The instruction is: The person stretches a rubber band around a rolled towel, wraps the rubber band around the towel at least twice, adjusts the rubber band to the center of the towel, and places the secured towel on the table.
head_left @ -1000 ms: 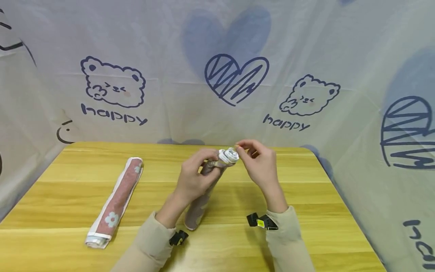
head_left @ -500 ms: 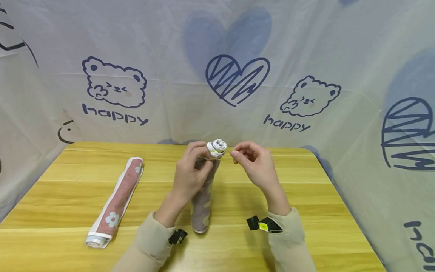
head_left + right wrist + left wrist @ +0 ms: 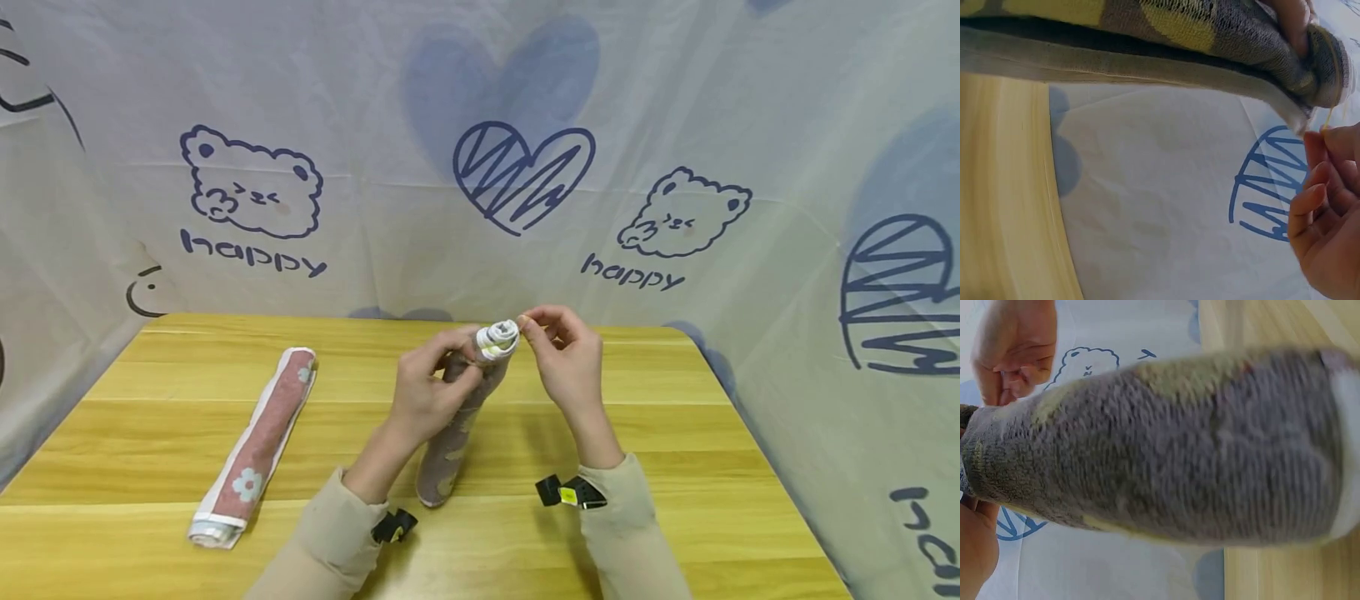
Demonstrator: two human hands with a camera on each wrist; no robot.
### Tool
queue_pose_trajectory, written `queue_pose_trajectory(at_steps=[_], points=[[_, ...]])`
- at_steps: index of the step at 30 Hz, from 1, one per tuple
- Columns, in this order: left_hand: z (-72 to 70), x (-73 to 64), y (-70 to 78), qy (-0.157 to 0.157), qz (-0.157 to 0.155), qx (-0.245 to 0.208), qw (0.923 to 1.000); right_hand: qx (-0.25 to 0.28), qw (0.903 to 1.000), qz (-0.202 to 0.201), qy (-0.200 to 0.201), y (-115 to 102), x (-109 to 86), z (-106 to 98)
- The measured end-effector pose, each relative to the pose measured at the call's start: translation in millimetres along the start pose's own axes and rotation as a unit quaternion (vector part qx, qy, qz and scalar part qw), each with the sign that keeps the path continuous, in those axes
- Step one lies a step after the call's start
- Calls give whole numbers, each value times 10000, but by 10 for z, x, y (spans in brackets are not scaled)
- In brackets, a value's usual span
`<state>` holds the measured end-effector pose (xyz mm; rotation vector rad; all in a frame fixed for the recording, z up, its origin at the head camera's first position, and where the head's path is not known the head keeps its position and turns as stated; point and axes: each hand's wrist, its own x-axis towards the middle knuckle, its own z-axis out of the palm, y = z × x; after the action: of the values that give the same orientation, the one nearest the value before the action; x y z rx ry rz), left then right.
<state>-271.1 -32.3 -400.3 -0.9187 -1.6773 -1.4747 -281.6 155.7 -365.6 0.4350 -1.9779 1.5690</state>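
A rolled towel (image 3: 450,454), grey-purple with yellowish patches, stands tilted over the table with its white coiled end up. Near that top end my left hand (image 3: 431,387) grips it between thumb and fingers. My right hand (image 3: 570,358) pinches a thin yellow rubber band (image 3: 1329,117) just right of the coiled end. In the right wrist view the band is drawn taut from the roll to the fingertips. The towel (image 3: 1166,450) fills much of the left wrist view and hides part of the left hand there.
A second rolled towel (image 3: 258,458), pink with pale flowers and white edges, lies on the wooden table (image 3: 675,500) to the left. A printed curtain (image 3: 375,208) hangs along the table's back and sides.
The towel's top swung left and more upright half a second ago, then back to the right. The right hand pulled the band away from the roll, then came back close to its end.
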Motion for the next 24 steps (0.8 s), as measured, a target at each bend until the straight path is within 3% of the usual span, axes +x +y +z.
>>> queue_pose_trajectory(at_steps=[2,5,9,11,13,16,21,24], points=[[7,-7,3,-53,-73,-138,9999,194,9993,323,-34,2,8,-8],[12,-13,9,-205,-173,-287,9992,900,9916,905,-197,-25,20,-33],[10,-15,21,-512,-142,-240,9983,2113,9619,1642,-556,-74,37,-83],[10,-16,29,-655,-56,-107,9978,2416,9490,1895,-714,-80,43,-107],[10,-19,28,-789,7,49,9969,2520,9420,2055,-832,-73,44,-124],[13,-30,26,-1070,4,389,9935,2419,9430,2123,-844,-59,43,-138],[47,-60,15,-1667,238,1072,9799,2029,9549,2010,-809,-39,37,-151],[55,-55,20,-1521,539,994,9819,1578,9596,2165,-863,-32,47,-151]])
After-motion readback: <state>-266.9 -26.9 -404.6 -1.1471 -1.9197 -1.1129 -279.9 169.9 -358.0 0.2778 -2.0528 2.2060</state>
